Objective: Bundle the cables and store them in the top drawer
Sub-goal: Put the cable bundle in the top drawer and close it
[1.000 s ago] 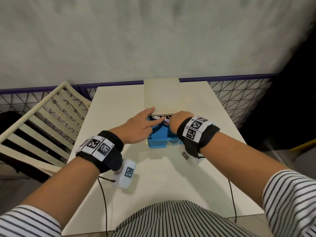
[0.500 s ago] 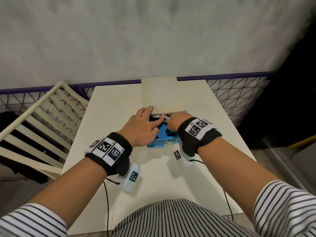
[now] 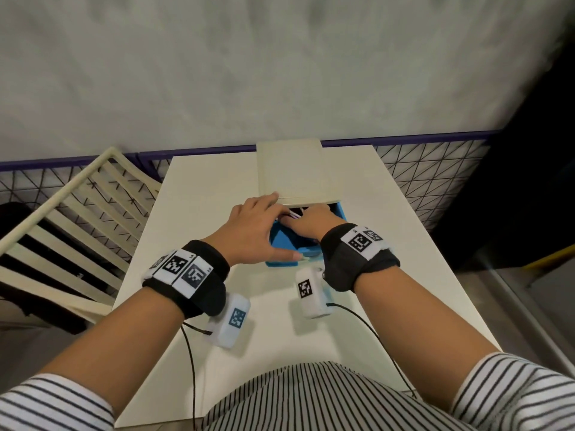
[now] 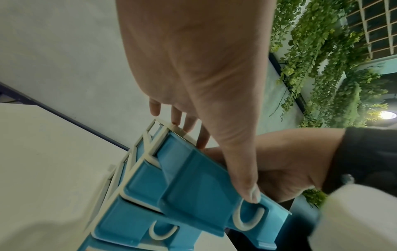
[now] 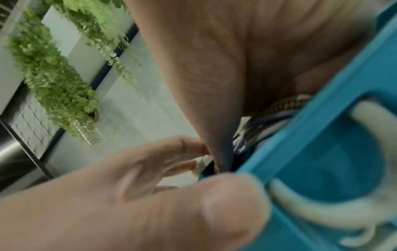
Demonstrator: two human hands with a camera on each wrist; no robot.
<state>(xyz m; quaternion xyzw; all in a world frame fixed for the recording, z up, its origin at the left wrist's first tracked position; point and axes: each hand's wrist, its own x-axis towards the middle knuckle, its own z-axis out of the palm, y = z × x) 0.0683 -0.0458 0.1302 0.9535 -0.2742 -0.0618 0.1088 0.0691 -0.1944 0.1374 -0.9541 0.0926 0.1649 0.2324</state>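
Since a second ago: left hand [image 3: 253,227] shifted, thumb now on top drawer [image 4: 194,184] front; fingers straight. Right hand [image 3: 309,222] presses cables [image 5: 277,108] in at 12; grip unclear. Closing next, likely.

Even indoor light, soft shadows; wide-angle edge warp, right wrist cam blurred.

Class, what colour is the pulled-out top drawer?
Blue, with a cream handle; the top drawer shows best in the left wrist view.

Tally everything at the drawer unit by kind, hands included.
Hands: 2, left hand and right hand
Drawer unit: 1
Open top drawer: 1
Cable bundle: 1
Total: 5
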